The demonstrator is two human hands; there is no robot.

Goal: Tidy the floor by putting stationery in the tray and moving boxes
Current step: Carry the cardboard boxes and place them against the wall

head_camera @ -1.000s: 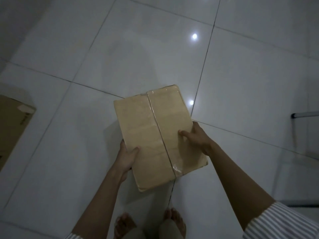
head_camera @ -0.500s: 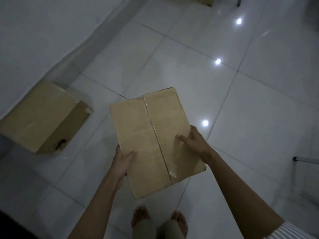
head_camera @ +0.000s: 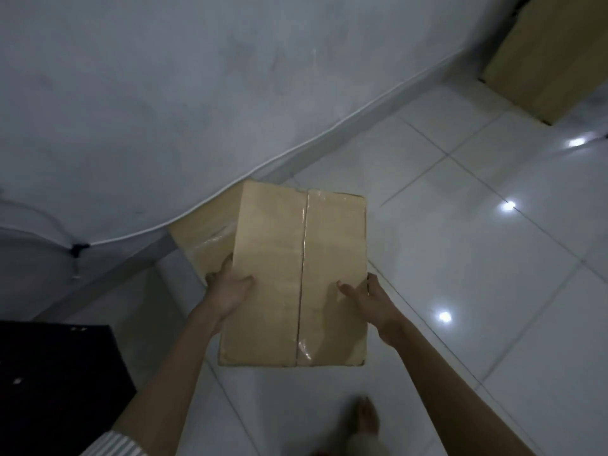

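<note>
Two grips: left hand (head_camera: 227, 291), right hand (head_camera: 368, 299) clutch carton (head_camera: 296, 274) | second carton (head_camera: 207, 232) by wall (head_camera: 164, 93) | glossy tiles (head_camera: 493, 258)

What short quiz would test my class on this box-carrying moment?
1. True or false: the left hand and the right hand both have a grip on the taped box.
2. The second box sits: A) by the wall; B) on a chair; C) in a tray.
3. Fill in: a bare ___ shows near the bottom edge.
Key: 1 true; 2 A; 3 foot.
</note>
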